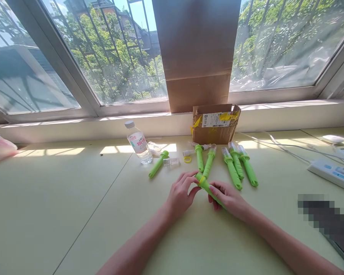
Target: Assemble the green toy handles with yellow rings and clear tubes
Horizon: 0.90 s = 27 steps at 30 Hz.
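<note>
Before me, a green plastic handle (215, 193) lies slantwise between my two hands. My right hand (226, 198) is closed around its lower shaft. At its upper end, my left hand (184, 191) is closed on a yellow ring (202, 180) around the green threaded neck. Just beyond are a green handle (199, 157) without a visible cap and one with a clear cap (209, 162). Another bare green handle (158, 164) lies to the left, near a clear plastic cap (171, 162) and a loose yellow ring (187, 159).
Three green handles with clear caps (234, 168) lie together on the right. A water bottle (139, 143) stands left of an open cardboard box (215, 124) by the window. A white power strip (332, 173) with cables and a pixelated dark object (329, 221) are at far right.
</note>
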Available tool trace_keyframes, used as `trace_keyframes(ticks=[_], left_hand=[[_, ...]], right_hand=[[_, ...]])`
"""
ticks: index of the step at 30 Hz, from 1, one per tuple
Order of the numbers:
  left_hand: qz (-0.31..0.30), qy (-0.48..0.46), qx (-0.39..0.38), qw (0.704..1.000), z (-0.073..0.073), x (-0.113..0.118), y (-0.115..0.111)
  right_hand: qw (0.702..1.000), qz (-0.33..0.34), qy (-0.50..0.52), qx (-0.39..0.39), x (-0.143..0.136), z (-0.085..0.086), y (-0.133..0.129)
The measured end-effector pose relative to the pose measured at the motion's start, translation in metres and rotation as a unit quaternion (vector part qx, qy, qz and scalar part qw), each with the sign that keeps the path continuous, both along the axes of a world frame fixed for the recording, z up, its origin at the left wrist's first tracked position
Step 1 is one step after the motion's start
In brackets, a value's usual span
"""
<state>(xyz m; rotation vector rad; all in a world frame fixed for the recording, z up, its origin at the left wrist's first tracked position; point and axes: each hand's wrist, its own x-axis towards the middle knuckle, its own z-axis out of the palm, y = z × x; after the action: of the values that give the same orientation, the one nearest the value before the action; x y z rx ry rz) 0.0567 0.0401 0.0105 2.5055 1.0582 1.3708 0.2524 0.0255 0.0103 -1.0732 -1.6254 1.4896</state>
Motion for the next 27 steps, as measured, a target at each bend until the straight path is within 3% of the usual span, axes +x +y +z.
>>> trace_keyframes(ticks=[9,20,27], left_hand=[[-0.003,-0.003,-0.006,1.0,-0.0001,0.0013,-0.0009],[-0.002,-0.004,-0.039,0.999,0.0004,0.0004,-0.0023],[0.001,0.0,-0.002,1.0,-0.0015,0.0016,-0.0028]], right_hand=[[0.998,-0.055,-0.01,0.007,0.0013,-0.0005,-0.0016],[1.0,0.011,0.004,0.02,0.0013,0.0016,0.0007],[1.0,-0.026,-0.012,-0.009,0.0023,-0.0036,0.0014]])
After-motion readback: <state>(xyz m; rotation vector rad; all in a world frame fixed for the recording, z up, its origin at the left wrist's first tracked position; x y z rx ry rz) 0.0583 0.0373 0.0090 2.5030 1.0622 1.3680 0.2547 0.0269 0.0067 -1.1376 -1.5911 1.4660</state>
